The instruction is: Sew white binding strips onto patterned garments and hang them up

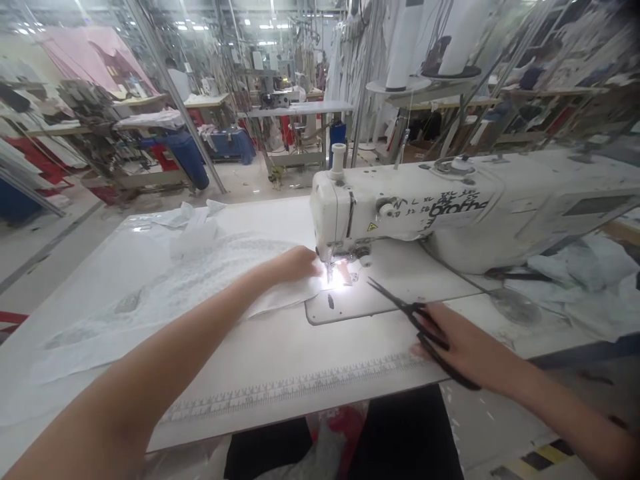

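My left hand (300,263) is beside the needle area of a white sewing machine (400,200), over the edge of a white lace fabric (240,257). Its fingers are bent, and glare from the machine's lamp hides the fingertips. The fabric spreads leftward under my left forearm. My right hand (450,340) holds black scissors (413,310) by the handles, to the right of the metal needle plate (345,308). The scissors' narrow blades point up and left towards the needle.
A printed ruler strip (300,387) runs along the table's front edge. Crumpled white fabric (585,280) lies at the right, behind my right hand. White thread cones (405,47) stand behind the machine. Other sewing stations fill the background.
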`<action>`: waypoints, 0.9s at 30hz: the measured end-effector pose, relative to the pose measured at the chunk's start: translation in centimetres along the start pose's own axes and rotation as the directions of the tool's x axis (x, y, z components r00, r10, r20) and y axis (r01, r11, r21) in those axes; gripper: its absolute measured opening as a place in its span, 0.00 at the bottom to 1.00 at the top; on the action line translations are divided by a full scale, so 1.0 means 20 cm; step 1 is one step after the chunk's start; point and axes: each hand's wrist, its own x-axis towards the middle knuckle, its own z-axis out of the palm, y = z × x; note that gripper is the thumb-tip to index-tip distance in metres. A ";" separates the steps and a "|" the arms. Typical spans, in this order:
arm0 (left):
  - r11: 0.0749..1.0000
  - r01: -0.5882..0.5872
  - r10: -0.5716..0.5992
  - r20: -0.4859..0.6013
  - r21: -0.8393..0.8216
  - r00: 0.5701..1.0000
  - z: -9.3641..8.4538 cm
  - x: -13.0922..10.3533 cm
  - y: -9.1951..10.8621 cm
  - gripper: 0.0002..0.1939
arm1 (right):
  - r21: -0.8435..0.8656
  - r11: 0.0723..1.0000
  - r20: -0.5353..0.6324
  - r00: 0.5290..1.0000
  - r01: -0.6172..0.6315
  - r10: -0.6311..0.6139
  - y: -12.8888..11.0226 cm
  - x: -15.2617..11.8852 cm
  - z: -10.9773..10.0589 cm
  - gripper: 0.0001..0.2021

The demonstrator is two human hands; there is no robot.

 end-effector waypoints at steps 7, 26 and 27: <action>0.811 0.314 -0.315 0.085 -0.493 0.945 -0.05 -0.53 0.19 0.15 | 0.114 0.982 -0.010 0.989 0.148 -0.148 -0.31 -0.04 0.13 0.15; 0.704 0.269 -0.263 0.111 -0.657 0.958 0.23 -0.79 0.34 0.16 | 0.302 0.946 -0.063 0.993 0.119 -0.104 -0.36 -0.33 0.31 0.12; 0.729 0.229 -0.247 0.063 -0.645 0.967 0.24 -0.78 0.33 0.16 | 0.276 0.956 -0.074 0.994 0.101 -0.084 -0.35 -0.33 0.29 0.12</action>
